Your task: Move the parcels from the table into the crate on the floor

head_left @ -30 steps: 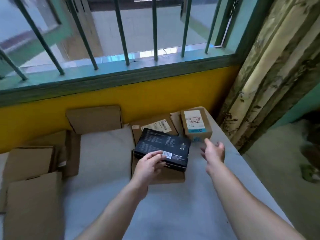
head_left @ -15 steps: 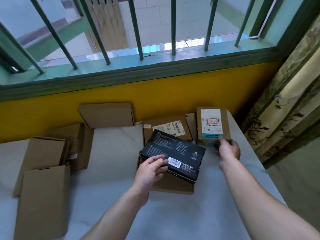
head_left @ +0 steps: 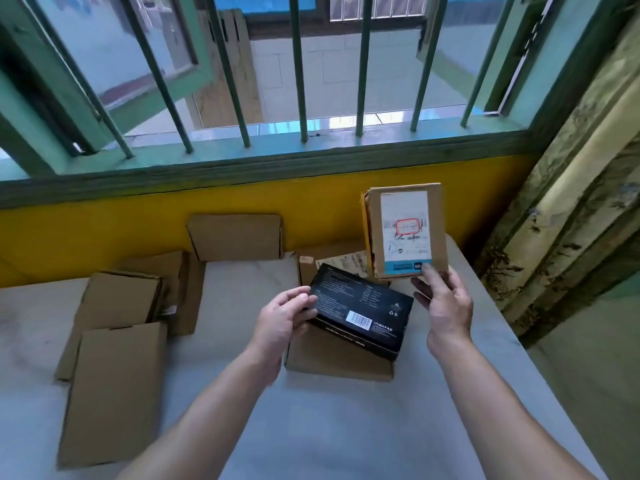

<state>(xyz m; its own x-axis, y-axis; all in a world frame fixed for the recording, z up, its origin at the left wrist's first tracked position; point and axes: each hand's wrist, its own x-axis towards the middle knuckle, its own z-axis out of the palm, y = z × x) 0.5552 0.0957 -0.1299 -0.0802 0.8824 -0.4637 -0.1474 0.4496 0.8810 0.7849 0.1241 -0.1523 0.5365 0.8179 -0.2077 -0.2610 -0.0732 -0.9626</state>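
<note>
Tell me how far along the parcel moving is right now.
Done: cannot tell, the crate is out of view. In hand: the right hand holds a labelled brown parcel up off the table; the left hand grips the black box, tilted on a flat brown box. Left: several brown parcels lie on the table, so most of the job looks undone.

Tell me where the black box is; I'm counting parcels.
Head view, centre: black box lies over a brown parcel, gripped by the left hand, beside the labelled parcel.

The table [head_left: 322, 427] bears brown parcels [head_left: 110, 389] at left, a back parcel [head_left: 235, 237] seemingly touching the wall [head_left: 104, 230], a flat parcel [head_left: 339, 362] mid-table.
</note>
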